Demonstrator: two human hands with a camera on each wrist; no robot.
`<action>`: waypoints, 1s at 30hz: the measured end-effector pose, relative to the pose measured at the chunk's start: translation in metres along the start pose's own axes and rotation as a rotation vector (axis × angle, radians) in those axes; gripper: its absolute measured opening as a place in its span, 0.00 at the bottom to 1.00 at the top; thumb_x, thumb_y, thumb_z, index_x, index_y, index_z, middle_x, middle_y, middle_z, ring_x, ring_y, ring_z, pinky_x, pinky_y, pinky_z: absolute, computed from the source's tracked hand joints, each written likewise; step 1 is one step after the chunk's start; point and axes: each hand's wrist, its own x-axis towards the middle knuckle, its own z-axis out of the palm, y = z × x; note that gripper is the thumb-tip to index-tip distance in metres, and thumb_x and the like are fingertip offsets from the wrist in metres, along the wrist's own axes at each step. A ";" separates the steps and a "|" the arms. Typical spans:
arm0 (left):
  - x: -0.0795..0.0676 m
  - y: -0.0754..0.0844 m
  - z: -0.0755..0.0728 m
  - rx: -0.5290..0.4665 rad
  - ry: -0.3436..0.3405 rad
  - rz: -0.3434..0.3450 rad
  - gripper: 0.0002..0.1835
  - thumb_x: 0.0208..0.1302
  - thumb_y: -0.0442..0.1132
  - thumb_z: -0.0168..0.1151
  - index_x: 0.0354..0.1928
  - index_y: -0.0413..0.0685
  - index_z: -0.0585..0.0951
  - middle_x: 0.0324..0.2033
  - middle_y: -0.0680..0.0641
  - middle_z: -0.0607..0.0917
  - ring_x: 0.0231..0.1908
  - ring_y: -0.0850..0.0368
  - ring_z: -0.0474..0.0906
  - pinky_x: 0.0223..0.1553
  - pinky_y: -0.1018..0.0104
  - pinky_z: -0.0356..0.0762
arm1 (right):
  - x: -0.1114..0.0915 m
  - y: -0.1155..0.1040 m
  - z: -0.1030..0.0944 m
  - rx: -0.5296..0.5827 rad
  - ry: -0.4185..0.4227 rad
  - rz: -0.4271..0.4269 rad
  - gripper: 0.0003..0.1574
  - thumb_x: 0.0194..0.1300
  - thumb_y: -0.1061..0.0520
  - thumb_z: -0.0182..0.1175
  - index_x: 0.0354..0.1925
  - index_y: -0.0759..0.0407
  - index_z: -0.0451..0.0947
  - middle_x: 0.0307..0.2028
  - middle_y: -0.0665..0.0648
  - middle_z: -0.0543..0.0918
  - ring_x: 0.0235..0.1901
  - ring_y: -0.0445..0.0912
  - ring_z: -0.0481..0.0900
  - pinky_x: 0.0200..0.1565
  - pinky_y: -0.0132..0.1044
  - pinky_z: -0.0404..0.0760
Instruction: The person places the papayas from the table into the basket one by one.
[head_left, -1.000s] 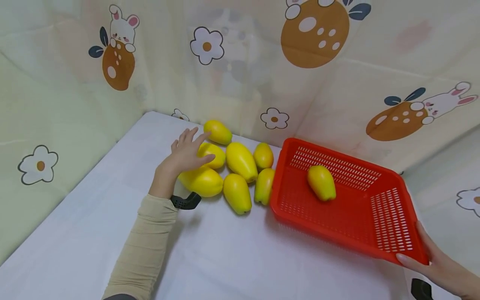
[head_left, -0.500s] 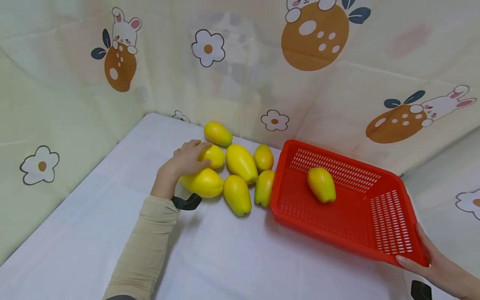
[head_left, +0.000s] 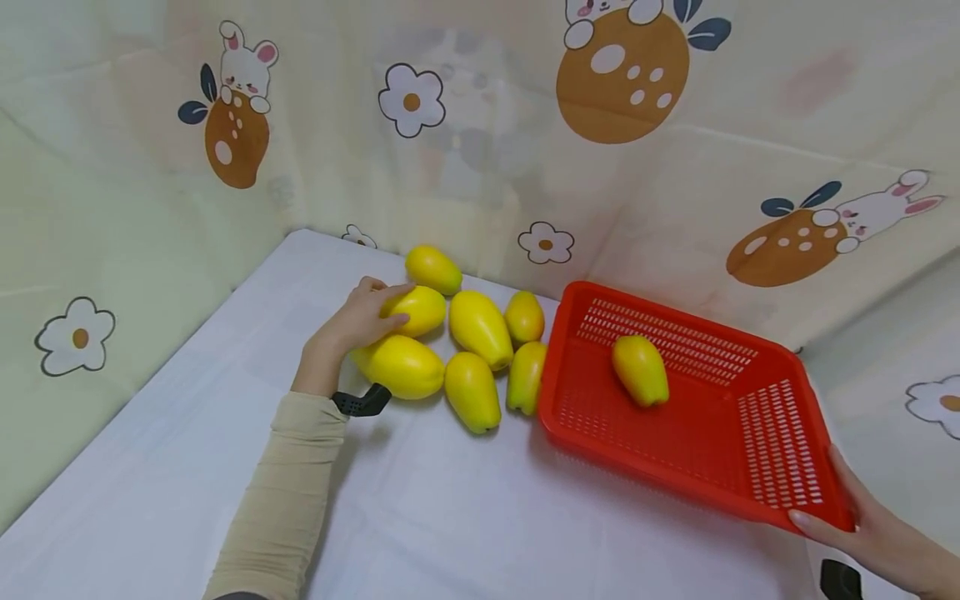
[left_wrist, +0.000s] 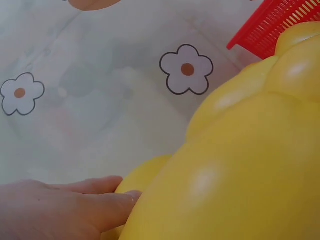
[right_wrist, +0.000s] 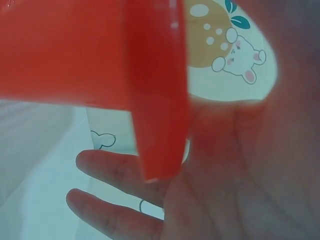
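Note:
In the head view my left hand (head_left: 362, 315) grips a yellow mango (head_left: 422, 310) from its left side, with the thumb on its near side and the fingers over its far side. Right below lies a larger yellow mango (head_left: 405, 367). In the left wrist view, the fingers (left_wrist: 107, 210) are partly hidden behind big yellow fruit (left_wrist: 220, 175). At the right, my right hand (head_left: 873, 521) holds the near right corner of a red plastic basket (head_left: 675, 481), thumb along the near rim. One yellow-green mango (head_left: 641, 371) lies inside it.
More mangoes sit between the left hand and the basket: one at the back (head_left: 433, 269), a long yellow one (head_left: 480, 328), a greenish one (head_left: 472, 392) in front. Another (head_left: 527, 377) lies against the basket's left side. A printed curtain (head_left: 480, 150) bounds the white table behind.
My left hand has come down from above the fruit, and its spread fingers have closed around the yellow mango. The right hand and basket stay in place.

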 end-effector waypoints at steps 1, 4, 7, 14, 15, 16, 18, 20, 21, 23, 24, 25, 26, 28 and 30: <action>0.000 -0.002 0.000 0.001 -0.007 -0.007 0.30 0.69 0.51 0.52 0.72 0.67 0.59 0.66 0.38 0.56 0.64 0.40 0.55 0.63 0.38 0.60 | 0.000 0.000 0.000 0.000 -0.004 0.004 0.70 0.66 0.39 0.53 0.59 0.47 -0.02 0.64 0.82 0.36 0.54 0.72 0.57 0.45 0.55 0.82; 0.001 -0.005 0.001 0.000 -0.031 -0.025 0.30 0.71 0.52 0.49 0.73 0.70 0.55 0.67 0.38 0.53 0.65 0.40 0.55 0.64 0.37 0.59 | 0.000 0.001 0.001 0.004 -0.010 0.014 0.70 0.66 0.39 0.53 0.59 0.47 -0.02 0.64 0.82 0.36 0.54 0.73 0.58 0.45 0.55 0.82; 0.002 -0.006 0.002 -0.007 -0.052 -0.034 0.32 0.71 0.52 0.49 0.73 0.72 0.51 0.68 0.38 0.51 0.65 0.39 0.54 0.64 0.36 0.58 | 0.001 0.005 0.001 0.011 -0.009 0.010 0.70 0.66 0.39 0.54 0.59 0.47 -0.02 0.65 0.82 0.36 0.54 0.72 0.58 0.45 0.55 0.82; 0.003 -0.016 0.002 -0.049 -0.063 -0.039 0.37 0.69 0.53 0.52 0.74 0.74 0.46 0.69 0.38 0.49 0.67 0.37 0.54 0.64 0.33 0.55 | 0.003 0.005 -0.001 0.045 -0.001 -0.022 0.70 0.66 0.41 0.55 0.60 0.47 0.00 0.65 0.81 0.38 0.55 0.72 0.59 0.44 0.54 0.82; 0.003 -0.017 0.002 -0.056 -0.063 -0.036 0.37 0.68 0.53 0.52 0.74 0.74 0.45 0.69 0.38 0.49 0.66 0.37 0.54 0.64 0.33 0.55 | 0.003 0.005 -0.001 0.043 0.002 -0.025 0.70 0.66 0.41 0.55 0.60 0.47 0.00 0.65 0.81 0.38 0.55 0.72 0.59 0.44 0.54 0.82; 0.003 -0.018 0.001 -0.064 -0.063 -0.036 0.38 0.68 0.53 0.53 0.74 0.73 0.45 0.69 0.38 0.49 0.66 0.37 0.54 0.64 0.33 0.55 | 0.003 0.005 0.000 0.039 0.005 -0.029 0.70 0.66 0.41 0.55 0.61 0.48 0.01 0.65 0.81 0.39 0.55 0.72 0.58 0.44 0.54 0.82; 0.003 -0.018 0.000 -0.080 -0.069 -0.028 0.38 0.68 0.52 0.53 0.74 0.72 0.46 0.69 0.37 0.49 0.66 0.36 0.55 0.64 0.33 0.54 | 0.002 0.004 0.000 0.033 0.006 -0.025 0.70 0.66 0.41 0.55 0.61 0.49 0.01 0.65 0.81 0.38 0.55 0.73 0.58 0.44 0.54 0.82; 0.002 -0.018 -0.001 -0.086 -0.073 -0.013 0.38 0.68 0.51 0.54 0.74 0.71 0.46 0.69 0.36 0.51 0.66 0.36 0.55 0.64 0.33 0.54 | 0.001 0.004 0.000 0.038 0.001 -0.019 0.70 0.66 0.41 0.55 0.61 0.49 0.01 0.65 0.81 0.38 0.55 0.73 0.57 0.45 0.55 0.82; 0.002 -0.017 -0.001 -0.088 -0.073 -0.007 0.39 0.68 0.50 0.55 0.74 0.70 0.46 0.69 0.36 0.51 0.66 0.36 0.55 0.65 0.33 0.54 | 0.000 0.003 -0.001 0.042 -0.002 -0.014 0.70 0.66 0.41 0.55 0.61 0.49 0.00 0.65 0.81 0.37 0.55 0.73 0.56 0.45 0.56 0.81; 0.002 -0.017 -0.002 -0.088 -0.070 0.000 0.39 0.67 0.49 0.55 0.74 0.68 0.46 0.68 0.36 0.53 0.66 0.37 0.55 0.65 0.34 0.54 | 0.000 0.003 -0.002 0.048 -0.001 -0.021 0.70 0.65 0.41 0.55 0.61 0.48 0.00 0.65 0.81 0.37 0.56 0.73 0.56 0.45 0.57 0.81; 0.003 -0.018 -0.002 -0.085 -0.067 0.003 0.40 0.67 0.49 0.56 0.75 0.67 0.46 0.68 0.36 0.53 0.66 0.38 0.56 0.65 0.34 0.54 | 0.000 0.003 -0.002 0.046 0.000 -0.026 0.70 0.65 0.41 0.55 0.60 0.48 0.00 0.65 0.81 0.37 0.55 0.72 0.56 0.45 0.57 0.81; 0.003 -0.018 -0.001 -0.081 -0.064 0.007 0.41 0.66 0.48 0.57 0.75 0.66 0.46 0.68 0.36 0.54 0.66 0.38 0.56 0.65 0.34 0.54 | 0.000 0.003 -0.003 0.044 0.001 -0.035 0.70 0.65 0.41 0.55 0.61 0.47 0.01 0.65 0.81 0.38 0.55 0.72 0.56 0.44 0.57 0.81; 0.004 -0.019 0.000 -0.075 -0.059 0.007 0.42 0.65 0.47 0.59 0.75 0.66 0.47 0.68 0.36 0.55 0.66 0.38 0.56 0.65 0.35 0.54 | -0.001 0.003 -0.003 0.044 0.002 -0.039 0.70 0.65 0.42 0.55 0.61 0.47 0.01 0.65 0.80 0.39 0.55 0.72 0.57 0.44 0.57 0.81; 0.006 -0.019 0.002 -0.057 -0.052 0.009 0.44 0.64 0.45 0.61 0.75 0.66 0.46 0.68 0.36 0.56 0.65 0.39 0.57 0.64 0.34 0.55 | -0.001 0.003 -0.004 0.037 0.003 -0.048 0.70 0.65 0.41 0.55 0.61 0.47 0.01 0.65 0.80 0.40 0.55 0.71 0.58 0.44 0.56 0.82; 0.008 -0.019 0.005 -0.041 -0.043 0.015 0.45 0.63 0.43 0.63 0.74 0.67 0.47 0.67 0.37 0.57 0.65 0.39 0.57 0.64 0.34 0.56 | -0.002 0.004 -0.005 0.039 -0.009 -0.028 0.69 0.66 0.40 0.54 0.61 0.47 0.01 0.65 0.80 0.39 0.55 0.71 0.58 0.44 0.55 0.82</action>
